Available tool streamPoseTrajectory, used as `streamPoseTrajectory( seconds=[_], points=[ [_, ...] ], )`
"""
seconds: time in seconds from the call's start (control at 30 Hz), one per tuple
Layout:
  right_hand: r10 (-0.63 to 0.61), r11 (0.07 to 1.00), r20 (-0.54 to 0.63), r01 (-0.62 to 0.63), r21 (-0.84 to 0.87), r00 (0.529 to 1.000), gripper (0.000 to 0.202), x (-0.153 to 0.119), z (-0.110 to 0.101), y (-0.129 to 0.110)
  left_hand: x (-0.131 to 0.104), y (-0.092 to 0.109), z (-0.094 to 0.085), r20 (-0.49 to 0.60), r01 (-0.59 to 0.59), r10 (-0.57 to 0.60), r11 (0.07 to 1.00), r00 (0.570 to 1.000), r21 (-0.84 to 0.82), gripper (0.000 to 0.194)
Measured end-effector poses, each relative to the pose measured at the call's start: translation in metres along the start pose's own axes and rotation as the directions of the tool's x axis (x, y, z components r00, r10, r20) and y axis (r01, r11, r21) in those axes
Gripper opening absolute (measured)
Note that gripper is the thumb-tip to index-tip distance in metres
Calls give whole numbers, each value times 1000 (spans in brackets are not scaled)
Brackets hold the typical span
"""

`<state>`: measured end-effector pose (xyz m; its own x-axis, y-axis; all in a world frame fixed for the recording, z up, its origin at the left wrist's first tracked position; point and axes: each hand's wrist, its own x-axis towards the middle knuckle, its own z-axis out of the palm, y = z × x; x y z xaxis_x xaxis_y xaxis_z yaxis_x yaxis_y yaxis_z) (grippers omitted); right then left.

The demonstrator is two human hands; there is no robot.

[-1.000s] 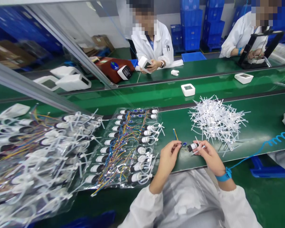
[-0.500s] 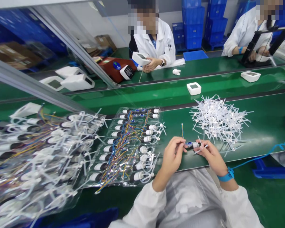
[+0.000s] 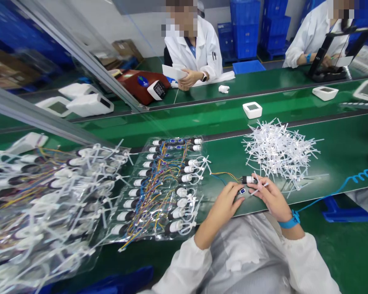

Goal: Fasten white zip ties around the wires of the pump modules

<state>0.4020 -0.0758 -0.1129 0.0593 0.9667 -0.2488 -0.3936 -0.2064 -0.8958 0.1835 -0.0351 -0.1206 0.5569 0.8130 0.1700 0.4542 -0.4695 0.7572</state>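
Observation:
My right hand [image 3: 271, 195] pinches the white end of a small black-and-white pump [image 3: 248, 179] and a white plastic tube piece [image 3: 259, 188] with crossing arms. Yellow and blue wires [image 3: 227, 174] run leftward from the pump, behind my left fingers. At the fingertips of my left hand [image 3: 228, 201] is a small blue circuit board [image 3: 242, 190]; the fingers are bent around it, with the grip partly hidden. Just beyond my hands lies a heap of white tube pieces [image 3: 279, 151].
Left of my hands, a clear plastic tray [image 3: 155, 196] holds rows of wired pumps. More bagged pumps with tubes [image 3: 49, 204] pile up farther left. White device housings [image 3: 252, 110] sit beyond. Two people in white coats work across the bench. A blue coiled cord [image 3: 352, 179] leads from my right wrist strap.
My left hand has turned and lowered slightly. The wires that stood up above it now trail left, and the blue board sits lower, nearer me. The right hand keeps its pinch.

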Motion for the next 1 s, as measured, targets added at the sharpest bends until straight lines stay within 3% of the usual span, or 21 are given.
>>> streamPoseTrajectory(
  seconds=[0.17, 0.33, 0.77, 1.0],
  points=[
    [-45, 999, -54, 46, 0, 998, 40, 2, 1, 0, 5, -2, 2, 53, 7, -10, 997, 999, 71, 21],
    [-90, 995, -119, 84, -53, 989, 40, 2, -1, 5, 5, -1, 1, 1, -13, 13, 1000, 1000, 7, 22],
    [60, 991, 82, -49, -128, 995, 42, -2, 0, -4, 12, 12, 17, -70, 13, -24, 988, 997, -155, 18],
    [79, 997, 246, -80, -6, 966, 35, -6, -12, -10, 13, 13, 16, -29, 42, -48, 978, 998, -202, 20]
  ],
)
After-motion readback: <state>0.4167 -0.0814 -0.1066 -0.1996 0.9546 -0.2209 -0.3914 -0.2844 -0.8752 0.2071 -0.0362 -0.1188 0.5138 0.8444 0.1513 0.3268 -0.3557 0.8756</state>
